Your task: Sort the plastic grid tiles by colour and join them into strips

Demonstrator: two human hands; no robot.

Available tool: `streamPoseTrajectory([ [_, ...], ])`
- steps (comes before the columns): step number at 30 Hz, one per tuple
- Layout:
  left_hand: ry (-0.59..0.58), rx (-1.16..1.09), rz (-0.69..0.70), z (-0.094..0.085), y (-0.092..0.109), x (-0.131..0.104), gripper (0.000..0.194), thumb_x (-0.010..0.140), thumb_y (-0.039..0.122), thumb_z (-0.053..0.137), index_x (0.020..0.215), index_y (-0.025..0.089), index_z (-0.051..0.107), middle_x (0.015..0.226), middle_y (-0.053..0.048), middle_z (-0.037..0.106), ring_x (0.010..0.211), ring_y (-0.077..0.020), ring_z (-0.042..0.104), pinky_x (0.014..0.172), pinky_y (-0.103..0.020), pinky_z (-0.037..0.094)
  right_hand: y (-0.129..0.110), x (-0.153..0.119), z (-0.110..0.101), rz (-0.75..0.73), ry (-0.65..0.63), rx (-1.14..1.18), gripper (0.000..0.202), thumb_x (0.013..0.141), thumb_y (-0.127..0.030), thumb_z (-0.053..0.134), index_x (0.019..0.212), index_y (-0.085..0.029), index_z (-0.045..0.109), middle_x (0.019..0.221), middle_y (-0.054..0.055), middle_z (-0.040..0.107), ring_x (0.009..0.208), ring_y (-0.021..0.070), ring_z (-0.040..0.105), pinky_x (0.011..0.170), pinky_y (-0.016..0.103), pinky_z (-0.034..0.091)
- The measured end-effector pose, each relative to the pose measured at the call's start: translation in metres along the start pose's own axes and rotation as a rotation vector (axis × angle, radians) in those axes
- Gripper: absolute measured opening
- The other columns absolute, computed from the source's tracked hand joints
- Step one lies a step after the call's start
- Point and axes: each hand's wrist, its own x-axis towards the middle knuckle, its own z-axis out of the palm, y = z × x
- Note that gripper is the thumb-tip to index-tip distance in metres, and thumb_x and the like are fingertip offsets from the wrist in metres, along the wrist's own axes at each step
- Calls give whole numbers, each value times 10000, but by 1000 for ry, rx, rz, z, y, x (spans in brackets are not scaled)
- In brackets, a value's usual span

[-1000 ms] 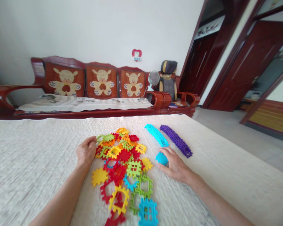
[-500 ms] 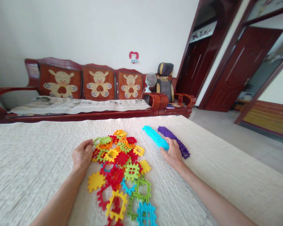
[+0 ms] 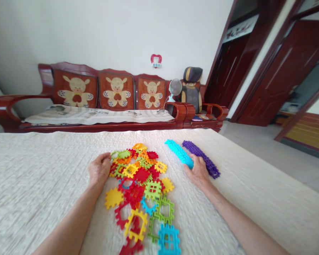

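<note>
My right hand has its thumb and fingers round the near end of a row of light blue interlocking building pieces lying on the cover. Just right of it lies a similar purple row. My left hand rests at the left edge of a loose pile of flat, notched building pieces. Its fingers are curled in, with the tips close by a green piece; what they hold, if anything, is hidden. Toward me lie a yellow frame piece and a blue window piece.
A cream quilted cover spreads under everything. Beyond its far edge stands a red wooden sofa with bear cushions. A small fan and a chair are to its right, then dark red doors.
The view has turned slightly left, so everything sits a little further right. Both hands keep their places beside the pile and on the light blue row.
</note>
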Motion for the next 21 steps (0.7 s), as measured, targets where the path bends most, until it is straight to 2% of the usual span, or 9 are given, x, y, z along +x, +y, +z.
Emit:
streamPoseTrajectory([
  [4,-54,-53,-46,3,-2,1,341,676,204,472,944,180,682,831,-31,712,818,-175,647,798,-292,507,-9,-3,-5,-103,71,-38,530,756,-385,536,1208,-125,442,1127,141,469,1063,284,446,930,430,383],
  [8,-60,-84,-67,6,-5,2,342,688,216,464,955,174,675,868,-44,711,866,-174,646,822,-294,499,-18,-4,-11,-237,86,-51,484,791,-350,499,1218,-133,431,1179,152,446,1109,296,415,948,458,353],
  [12,-72,-169,-83,4,1,2,356,704,196,435,971,153,667,871,-52,712,847,-156,653,800,-273,506,-19,-4,-13,-263,85,-23,454,787,-308,494,1208,-147,442,1180,155,452,1119,307,411,936,475,350],
  [17,-138,-82,-85,-13,17,-8,357,700,128,426,951,159,678,885,-40,714,853,-143,648,801,-256,499,-20,-4,-14,-259,73,-4,411,775,-266,483,1166,-139,479,1172,149,468,1090,295,424,920,462,363],
  [21,-133,22,-101,-35,24,-30,343,722,124,443,968,149,681,942,-70,707,902,-172,635,848,-294,476,-21,-5,-16,-229,54,-5,386,763,-235,478,1131,-124,505,1161,156,486,1082,299,425,897,456,373],
])
